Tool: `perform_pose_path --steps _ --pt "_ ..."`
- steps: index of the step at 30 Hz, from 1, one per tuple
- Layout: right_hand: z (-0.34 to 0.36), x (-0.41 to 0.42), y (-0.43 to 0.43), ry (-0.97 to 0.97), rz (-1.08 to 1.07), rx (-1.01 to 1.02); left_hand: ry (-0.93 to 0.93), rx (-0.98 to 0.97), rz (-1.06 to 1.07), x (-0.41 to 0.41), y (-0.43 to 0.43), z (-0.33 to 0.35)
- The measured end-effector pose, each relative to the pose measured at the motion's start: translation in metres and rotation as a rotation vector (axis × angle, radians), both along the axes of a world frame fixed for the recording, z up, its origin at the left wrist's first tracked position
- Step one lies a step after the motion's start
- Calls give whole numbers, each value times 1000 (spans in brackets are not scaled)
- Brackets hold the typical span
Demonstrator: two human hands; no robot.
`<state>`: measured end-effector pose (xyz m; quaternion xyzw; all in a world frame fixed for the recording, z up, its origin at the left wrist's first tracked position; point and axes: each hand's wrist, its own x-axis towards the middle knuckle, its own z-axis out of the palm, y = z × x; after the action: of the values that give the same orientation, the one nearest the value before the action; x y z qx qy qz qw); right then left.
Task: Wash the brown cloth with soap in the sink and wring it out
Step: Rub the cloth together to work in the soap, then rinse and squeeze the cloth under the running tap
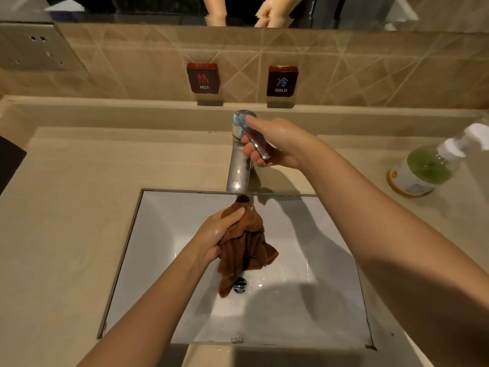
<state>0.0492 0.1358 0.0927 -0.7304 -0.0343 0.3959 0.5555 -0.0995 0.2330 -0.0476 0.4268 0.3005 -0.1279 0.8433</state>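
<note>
While the brown cloth (247, 245) is hanging bunched over the white sink (304, 308), I am reading its long axis as running near-vertical. Its top end is pointing up at the faucet (239, 168) spout and its loose tail is trailing down toward the drain (240, 284). The left hand (214, 234) is gripping the cloth's upper part, fingers curling round it, thumb lying along the top, forearm reaching in from lower left. The right hand (275, 144) is clasping the faucet lever (254, 139), thumb on top, fingers curling underneath, arm stretching in from the right. A soap bottle (423, 170) is standing on the counter, far right.
</note>
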Motion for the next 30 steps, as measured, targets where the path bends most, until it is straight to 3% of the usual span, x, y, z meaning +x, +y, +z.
perform_pose_path --steps 4,11,30 --pt "6 2 19 122 -14 -90 -48 -22 -5 5 5 -1" --pt "5 -8 25 -36 -112 -160 -91 11 -35 10 8 -8" --pt "11 -4 28 -59 -87 -305 -128 67 -145 16 33 -33"
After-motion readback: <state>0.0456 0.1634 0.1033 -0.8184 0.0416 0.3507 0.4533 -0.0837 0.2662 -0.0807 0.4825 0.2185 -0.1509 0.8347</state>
